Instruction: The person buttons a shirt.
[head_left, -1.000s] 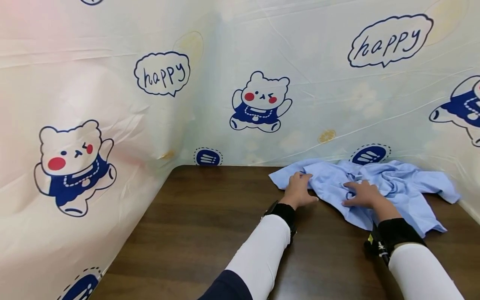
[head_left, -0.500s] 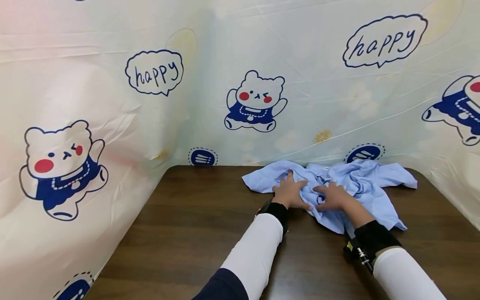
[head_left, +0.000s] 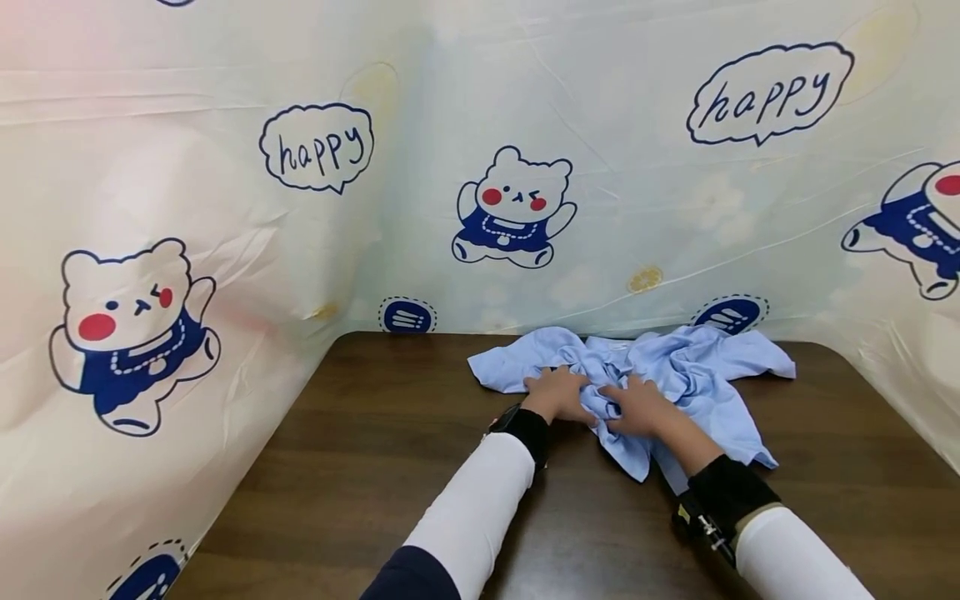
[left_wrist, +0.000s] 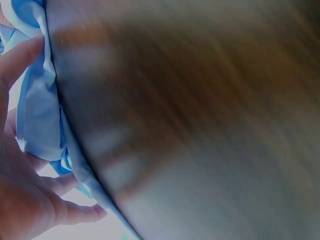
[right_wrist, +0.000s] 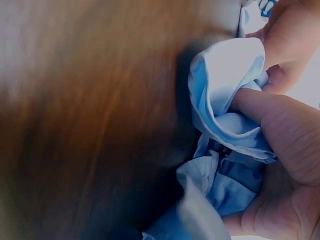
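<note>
A crumpled light blue shirt [head_left: 693,375] lies spread along the far side of the table. My left hand [head_left: 557,395] has its bent fingers in the shirt's left part; in the left wrist view, cloth runs between the thumb and the spread fingers. Beside it my right hand [head_left: 647,408] grips a bunched part near the middle. Seen from the right wrist, the thumb presses into a rolled fold of the shirt [right_wrist: 227,70], and loose cloth hangs below. Some fingertips are hidden by the folds.
The brown wooden table [head_left: 360,467] has rounded far corners. A pale curtain [head_left: 420,167] printed with bears and "happy" bubbles stands behind and to the left, close against the table edge. The shirt's far edge reaches it.
The shirt has shifted left and slightly nearer, with both hands moving the same way. The hands have come closer together, and the left fingers have bent into the cloth.
</note>
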